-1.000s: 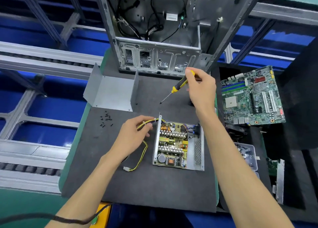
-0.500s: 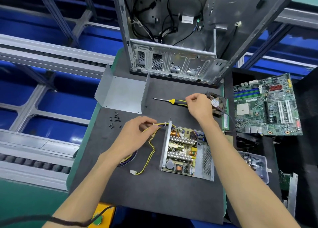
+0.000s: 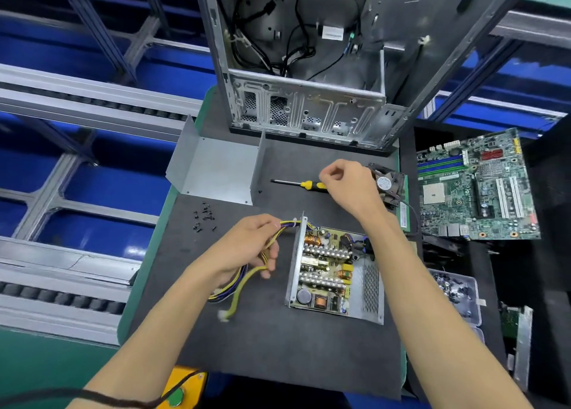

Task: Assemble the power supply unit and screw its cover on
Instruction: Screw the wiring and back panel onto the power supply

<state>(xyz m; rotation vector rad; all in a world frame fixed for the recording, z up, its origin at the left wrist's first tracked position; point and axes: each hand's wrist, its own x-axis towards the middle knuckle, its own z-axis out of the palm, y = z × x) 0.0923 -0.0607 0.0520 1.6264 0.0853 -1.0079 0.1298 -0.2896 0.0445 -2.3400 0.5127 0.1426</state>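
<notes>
Left hand (image 3: 247, 248) fingers curled round the cable bundle (image 3: 272, 248), just beside the open power supply unit (image 3: 335, 272) on the surface (image 3: 278, 347). Right hand (image 3: 349, 186) fingers loosely curled over the screwdriver (image 3: 296, 183) handle; grip unclear. Cover (image 3: 216, 170) and screws (image 3: 204, 217) lie beyond the left fingers.

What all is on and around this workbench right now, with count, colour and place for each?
power supply unit: one, silver box, open, mat centre
cover: one, grey, mat's far left
screwdriver: one, yellow-black handle, lying beyond the unit
screws: small heap, black, left of mat
wire bundle: one, yellow, black and purple, left of unit
fan: one, black, mat's right edge
computer case: one, silver, far side
motherboard: one, green, right
parts tray: one, clear, right
left hand: grips the wires
right hand: fingers curled, above the screwdriver handle
</notes>
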